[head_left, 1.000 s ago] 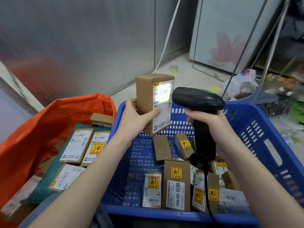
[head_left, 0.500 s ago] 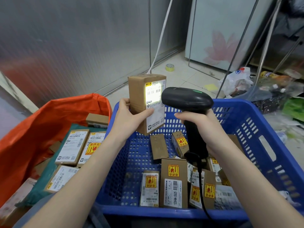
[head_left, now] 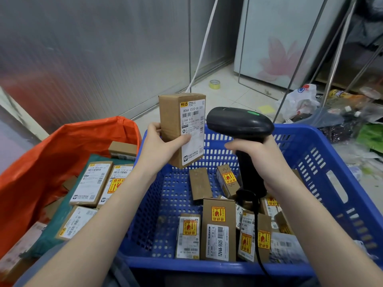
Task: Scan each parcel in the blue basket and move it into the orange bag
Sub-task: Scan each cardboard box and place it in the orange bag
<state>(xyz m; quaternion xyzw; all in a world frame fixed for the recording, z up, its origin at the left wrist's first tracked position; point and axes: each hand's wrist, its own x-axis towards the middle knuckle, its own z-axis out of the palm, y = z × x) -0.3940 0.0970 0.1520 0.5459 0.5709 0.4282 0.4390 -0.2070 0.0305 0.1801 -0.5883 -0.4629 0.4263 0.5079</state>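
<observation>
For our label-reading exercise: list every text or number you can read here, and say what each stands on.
"806A C322-00 S33": white label on the held parcel, above its barcode.
"12V4A-5525": white label on the upright box in the blue basket.
Yellow warning stickers, the bagged parcels' labels and the other basket labels: too small or blurred to read.

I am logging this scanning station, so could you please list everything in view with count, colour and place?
held parcel: one, brown with white label, upright above the basket's far left corner
scanner: one, black, green light on top, facing the label
blue basket: one, right of the bag
parcels in basket: about ten, brown, yellow stickers, mostly near side
orange bag: one, left
parcels in bag: at least five, brown
tape roll: one, yellow, floor behind
plastic bag: one, white, floor right
left hand: grips the held parcel
right hand: grips the scanner handle
</observation>
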